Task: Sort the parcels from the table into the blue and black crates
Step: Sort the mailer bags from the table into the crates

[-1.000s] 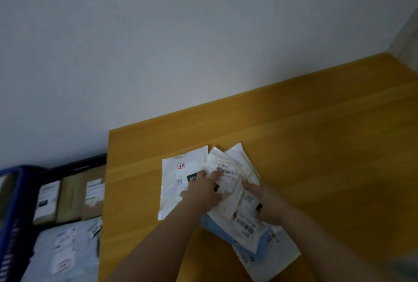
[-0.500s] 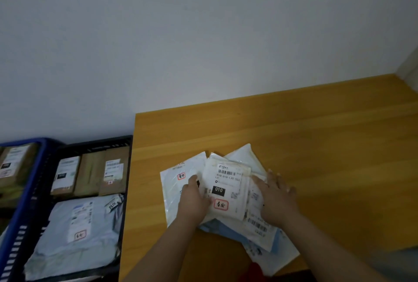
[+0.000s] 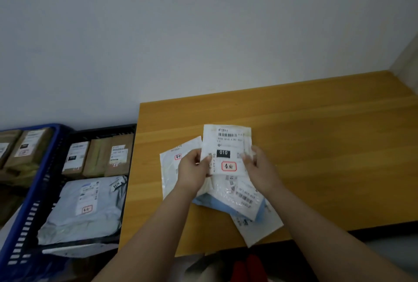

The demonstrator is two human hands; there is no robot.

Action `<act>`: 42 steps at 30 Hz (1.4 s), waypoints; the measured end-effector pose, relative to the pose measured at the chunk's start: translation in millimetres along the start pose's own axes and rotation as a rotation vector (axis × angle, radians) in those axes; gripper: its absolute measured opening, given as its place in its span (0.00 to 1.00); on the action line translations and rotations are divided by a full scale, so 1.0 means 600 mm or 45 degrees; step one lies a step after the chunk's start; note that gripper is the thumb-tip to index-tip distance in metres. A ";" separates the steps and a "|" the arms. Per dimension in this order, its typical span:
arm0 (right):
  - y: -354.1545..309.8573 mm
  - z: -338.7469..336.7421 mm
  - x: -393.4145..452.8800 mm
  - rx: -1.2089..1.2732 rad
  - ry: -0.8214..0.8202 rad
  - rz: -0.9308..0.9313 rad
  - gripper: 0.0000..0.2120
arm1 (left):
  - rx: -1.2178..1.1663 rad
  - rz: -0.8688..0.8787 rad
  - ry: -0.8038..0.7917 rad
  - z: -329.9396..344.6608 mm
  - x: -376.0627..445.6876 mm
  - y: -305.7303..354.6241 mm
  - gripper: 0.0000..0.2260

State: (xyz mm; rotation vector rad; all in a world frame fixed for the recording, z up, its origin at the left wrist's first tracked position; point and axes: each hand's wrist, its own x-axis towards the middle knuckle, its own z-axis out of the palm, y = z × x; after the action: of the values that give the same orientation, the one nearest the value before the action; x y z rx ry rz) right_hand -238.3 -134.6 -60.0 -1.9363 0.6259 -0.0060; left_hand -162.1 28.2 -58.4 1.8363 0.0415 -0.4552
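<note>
A small white parcel (image 3: 226, 146) with a barcode, a black "010" patch and a red stamp is lifted above the wooden table (image 3: 316, 146). My left hand (image 3: 192, 168) pinches its left edge, and my right hand (image 3: 257, 166) grips its right edge. Beneath it on the table lie a white mailer (image 3: 172, 168), a clear bubble-wrap parcel (image 3: 239, 195) on a blue one, and another white mailer (image 3: 260, 229) near the front edge. The black crate (image 3: 101, 130) stands left of the table, the blue crate (image 3: 45, 168) beyond it.
The black crate holds several brown boxes (image 3: 99, 157) and a grey mailer bag (image 3: 86, 204). More brown boxes (image 3: 22, 148) fill the blue crate. A white wall runs behind the table. The table's front edge is close to my body.
Both hands have lifted the small white parcel off the pile and turned it upright, label toward me. The view has shifted left, so more of the crates shows.
</note>
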 end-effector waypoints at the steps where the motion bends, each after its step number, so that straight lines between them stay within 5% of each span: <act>1: -0.002 -0.004 -0.002 0.013 0.028 -0.005 0.18 | -0.015 0.021 0.006 0.004 -0.005 0.004 0.05; 6: -0.003 -0.019 -0.017 -0.028 0.101 -0.070 0.23 | 0.130 0.193 0.053 0.008 -0.032 0.010 0.14; 15: -0.002 0.021 -0.028 -0.254 0.118 -0.215 0.26 | 0.359 0.383 0.152 -0.037 -0.071 -0.023 0.11; 22: -0.021 0.100 -0.008 -0.606 0.018 -0.298 0.29 | 0.622 0.267 0.103 -0.121 -0.052 -0.065 0.19; 31: -0.114 0.396 0.001 -0.802 -0.187 -0.263 0.28 | 0.791 0.190 0.116 -0.399 0.010 -0.178 0.16; 38: -0.198 0.654 -0.043 -0.806 -0.400 -0.142 0.16 | 0.669 -0.101 0.132 -0.648 0.051 -0.274 0.19; 42: -0.214 0.713 -0.054 -0.969 -0.447 -0.069 0.18 | 0.643 -0.262 0.038 -0.711 0.071 -0.308 0.24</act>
State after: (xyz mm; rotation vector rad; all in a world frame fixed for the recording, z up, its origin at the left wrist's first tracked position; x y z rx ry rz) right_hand -92.7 282.6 -133.2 -2.5947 0.3555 0.6025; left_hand -48.2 473.5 -138.7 2.3480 0.1482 -0.6229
